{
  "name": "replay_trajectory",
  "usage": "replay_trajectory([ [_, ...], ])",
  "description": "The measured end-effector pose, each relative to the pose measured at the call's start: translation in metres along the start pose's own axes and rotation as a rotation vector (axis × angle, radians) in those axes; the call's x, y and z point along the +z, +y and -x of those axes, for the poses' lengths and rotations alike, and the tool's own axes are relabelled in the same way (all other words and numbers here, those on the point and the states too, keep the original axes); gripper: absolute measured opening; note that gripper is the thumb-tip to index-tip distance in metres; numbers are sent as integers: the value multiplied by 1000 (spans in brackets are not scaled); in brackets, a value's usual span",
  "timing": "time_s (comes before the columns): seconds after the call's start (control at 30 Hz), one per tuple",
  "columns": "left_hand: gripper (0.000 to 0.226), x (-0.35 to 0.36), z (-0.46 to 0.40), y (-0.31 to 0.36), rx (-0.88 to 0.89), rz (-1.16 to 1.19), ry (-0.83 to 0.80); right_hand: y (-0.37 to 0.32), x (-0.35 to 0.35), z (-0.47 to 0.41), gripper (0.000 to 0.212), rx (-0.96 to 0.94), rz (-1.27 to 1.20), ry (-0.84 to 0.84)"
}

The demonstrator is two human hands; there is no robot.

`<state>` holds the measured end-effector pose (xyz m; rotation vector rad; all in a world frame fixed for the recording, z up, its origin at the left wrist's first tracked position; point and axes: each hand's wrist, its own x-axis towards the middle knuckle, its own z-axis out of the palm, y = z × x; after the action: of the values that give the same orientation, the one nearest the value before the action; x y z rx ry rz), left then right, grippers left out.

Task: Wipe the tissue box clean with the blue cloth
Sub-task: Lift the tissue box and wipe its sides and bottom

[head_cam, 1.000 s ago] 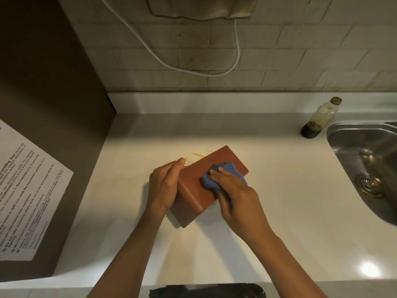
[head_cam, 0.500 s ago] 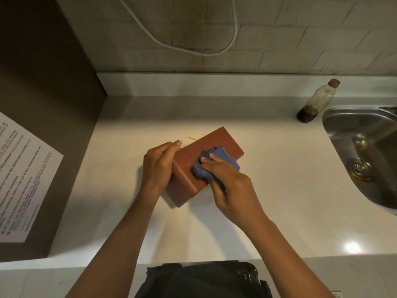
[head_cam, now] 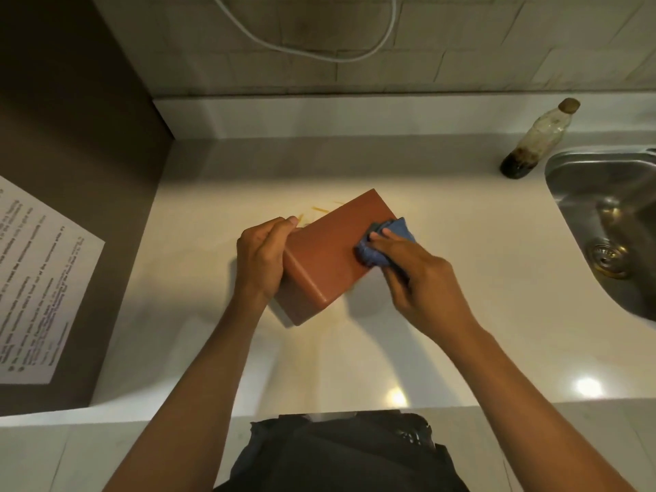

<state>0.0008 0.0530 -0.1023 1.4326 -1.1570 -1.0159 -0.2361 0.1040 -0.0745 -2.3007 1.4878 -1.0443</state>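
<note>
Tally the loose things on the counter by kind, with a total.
Tissue box: 1
Blue cloth: 1
Bottle: 1
Total: 3

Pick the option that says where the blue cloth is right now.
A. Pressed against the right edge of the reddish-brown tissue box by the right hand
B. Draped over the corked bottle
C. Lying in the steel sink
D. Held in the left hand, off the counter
A. The crumpled blue cloth sits under the right hand's fingers against the right edge of the reddish-brown rectangular tissue box, while the left hand grips the box's left side.
</note>
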Motion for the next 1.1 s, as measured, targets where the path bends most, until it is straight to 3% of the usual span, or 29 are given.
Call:
replay_trajectory([
  [0.2,36,4,0,6,-7,1,0,-40,23,1,38,-106,-43,-110],
  [0.33,47,0,-2,4,1,-15,2,-25,16,15,40,-143,-42,-165],
  [0.43,53,-1,0,2,12,-16,10,-8,6,2,37,-37,-29,-87],
  [0.6,43,3,3,8,31,-44,20,-23,7,-28,25,42,-52,18],
  [0.8,28,-2,2,6,94,-35,-51,-39,21,-3,33,-139,-87,-164],
  [0.97,30,0,6,7,96,-75,-96,-1,9,-48,27,18,-38,25],
  [1.1,33,2,6,9,111,-79,-105,8,8,-72,18,137,-41,23],
])
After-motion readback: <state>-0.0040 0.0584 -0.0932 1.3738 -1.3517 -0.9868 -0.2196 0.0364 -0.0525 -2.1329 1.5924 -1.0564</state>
